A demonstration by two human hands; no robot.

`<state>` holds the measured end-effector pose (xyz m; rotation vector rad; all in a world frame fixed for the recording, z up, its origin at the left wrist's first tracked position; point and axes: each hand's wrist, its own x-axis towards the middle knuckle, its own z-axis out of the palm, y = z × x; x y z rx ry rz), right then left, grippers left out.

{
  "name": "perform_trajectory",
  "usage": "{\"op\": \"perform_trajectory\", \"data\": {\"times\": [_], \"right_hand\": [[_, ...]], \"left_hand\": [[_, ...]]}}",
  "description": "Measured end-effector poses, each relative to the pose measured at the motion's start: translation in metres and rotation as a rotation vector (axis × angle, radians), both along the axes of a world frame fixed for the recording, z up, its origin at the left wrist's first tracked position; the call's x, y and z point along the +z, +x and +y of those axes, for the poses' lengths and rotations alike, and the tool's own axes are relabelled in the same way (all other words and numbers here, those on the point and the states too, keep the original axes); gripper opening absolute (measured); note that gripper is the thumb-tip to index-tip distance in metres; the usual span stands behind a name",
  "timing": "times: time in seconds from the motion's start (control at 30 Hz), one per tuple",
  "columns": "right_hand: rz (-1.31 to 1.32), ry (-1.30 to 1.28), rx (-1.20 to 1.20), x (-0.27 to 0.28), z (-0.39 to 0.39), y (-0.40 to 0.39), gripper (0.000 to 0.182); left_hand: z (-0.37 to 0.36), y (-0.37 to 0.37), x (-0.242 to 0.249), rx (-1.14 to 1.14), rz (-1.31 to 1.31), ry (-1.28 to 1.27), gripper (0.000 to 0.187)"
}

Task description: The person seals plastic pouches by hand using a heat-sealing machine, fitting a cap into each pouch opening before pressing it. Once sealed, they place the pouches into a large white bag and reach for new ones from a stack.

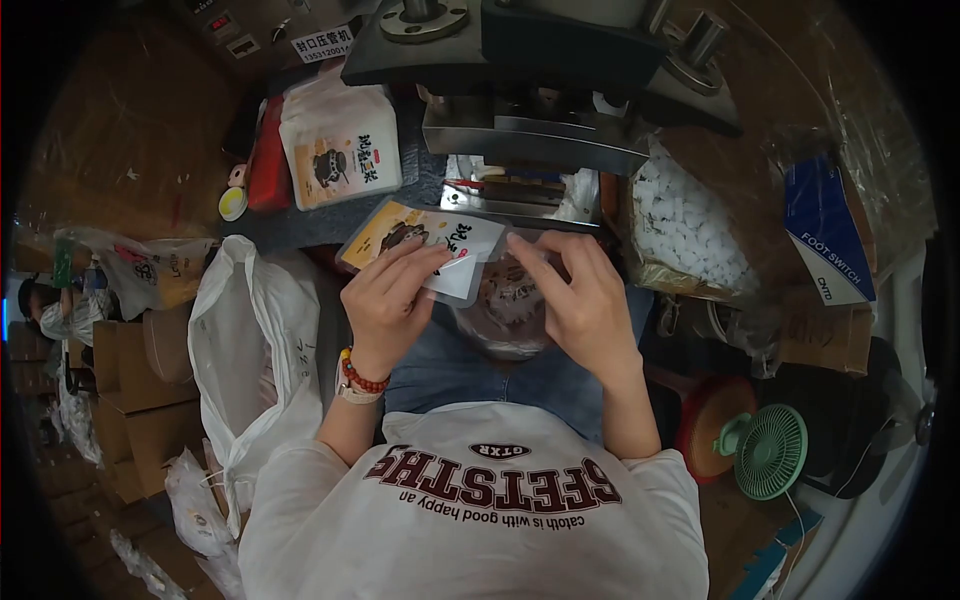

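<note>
My left hand [388, 300] grips a flat printed pouch [425, 240], white and orange with a dark picture, holding it level in front of me. My right hand [578, 300] pinches the pouch's right edge with thumb and fingertips. Under my right hand lies a clear plastic bag [505, 320] resting on my lap. Just beyond the pouch stands a sealing machine [535, 120] with a metal jaw. A beaded bracelet circles my left wrist.
A filled white and orange package [340, 140] stands left of the machine. A bag of small white pieces [690, 225] sits on the right. A white sack [255, 330] hangs at my left, a green fan [770, 450] and a blue box [825, 230] at my right. Cardboard boxes [140, 400] stand far left.
</note>
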<state>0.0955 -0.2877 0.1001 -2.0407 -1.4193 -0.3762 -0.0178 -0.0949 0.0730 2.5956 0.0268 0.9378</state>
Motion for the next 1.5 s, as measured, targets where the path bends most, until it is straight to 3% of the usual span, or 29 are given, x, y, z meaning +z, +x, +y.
{"op": "perform_trajectory", "data": {"times": [0.13,0.23,0.27,0.3,0.33,0.37,0.4,0.43,0.53,0.63,0.67,0.73,0.8,0.83,0.93,1.0,1.07,1.13,1.17,1.23,1.27,1.33,1.4,1.47,1.5], "right_hand": [[-0.036,-0.067,0.009,-0.004,0.003,-0.001,0.055],[0.126,0.039,0.123,-0.002,-0.001,0.003,0.053],[0.309,0.109,0.181,-0.002,-0.004,0.005,0.046],[0.493,0.178,0.239,-0.003,-0.006,0.007,0.04],[0.495,0.177,0.236,-0.007,-0.005,0.009,0.04],[0.612,0.173,0.15,-0.015,-0.002,0.012,0.035],[0.726,0.17,0.062,-0.02,0.0,0.015,0.032],[0.728,0.17,0.06,-0.02,-0.001,0.016,0.032],[0.387,0.298,-0.196,-0.016,-0.019,0.031,0.036],[0.35,0.333,-0.497,-0.003,-0.044,0.052,0.024],[0.35,0.33,-0.495,-0.008,-0.049,0.062,0.024],[0.087,-0.095,-0.776,-0.032,-0.057,0.08,0.022],[0.136,-0.221,-0.765,-0.054,-0.057,0.09,0.022],[0.18,-0.346,-0.752,-0.059,-0.058,0.096,0.022],[0.083,-0.22,-0.656,-0.063,-0.063,0.102,0.019],[-0.025,-0.097,-0.675,-0.058,-0.06,0.1,0.017],[-0.126,0.021,-0.704,-0.054,-0.059,0.094,0.016],[0.347,0.419,-0.588,-0.054,-0.058,0.086,0.018],[0.349,0.42,-0.588,-0.052,-0.055,0.077,0.018],[0.881,0.787,-0.293,-0.046,-0.041,0.058,0.024],[0.884,0.795,-0.301,-0.042,-0.036,0.05,0.024],[0.949,0.755,-0.011,-0.033,-0.026,0.034,0.029],[0.942,0.757,0.05,-0.028,-0.013,0.021,0.028],[0.562,0.603,0.054,-0.023,-0.002,0.011,0.027],[0.495,0.555,0.063,-0.018,0.007,0.004,0.024]], "left_hand": [[-0.005,0.005,0.0,-0.028,0.018,0.058,0.041],[-0.004,0.006,0.004,-0.182,0.078,-0.134,0.036],[-0.003,0.008,0.0,-0.183,0.079,-0.134,0.036],[-0.004,0.011,-0.009,-0.239,0.104,-0.322,0.028],[-0.005,0.015,-0.018,-0.294,0.13,-0.512,0.021],[-0.008,0.019,-0.029,-0.295,0.131,-0.514,0.021],[-0.014,0.024,-0.041,-0.279,0.322,-0.87,0.015],[-0.019,0.029,-0.05,-0.253,0.519,-1.225,0.016],[-0.023,0.05,-0.064,-0.161,0.522,-1.405,0.023],[-0.022,0.075,-0.052,-0.206,0.423,-1.597,0.022],[-0.019,0.083,-0.049,-0.223,0.401,-1.649,0.022],[-0.012,0.095,-0.055,-0.222,0.421,-1.69,0.024],[-0.01,0.104,-0.062,-0.231,0.409,-1.761,0.026],[-0.009,0.107,-0.062,-0.228,0.402,-1.758,0.026],[0.0,0.101,-0.059,-0.181,0.469,-1.648,0.029],[0.025,0.098,-0.051,-0.041,0.451,-1.062,0.035],[0.07,0.086,-0.049,0.33,0.125,-0.262,0.055],[0.106,0.061,-0.064,0.54,0.325,0.327,0.071],[0.115,0.045,-0.077,0.39,0.45,0.187,0.075],[0.104,0.018,-0.068,0.144,0.481,0.145,0.07],[0.099,0.008,-0.067,0.051,0.427,0.148,0.065],[0.086,-0.006,-0.068,0.092,0.308,0.153,0.062],[0.067,-0.007,-0.057,0.124,0.23,0.035,0.051],[0.05,-0.006,-0.046,0.129,0.231,-0.357,0.047],[0.041,-0.001,-0.04,0.074,0.104,-0.295,0.044]]}}
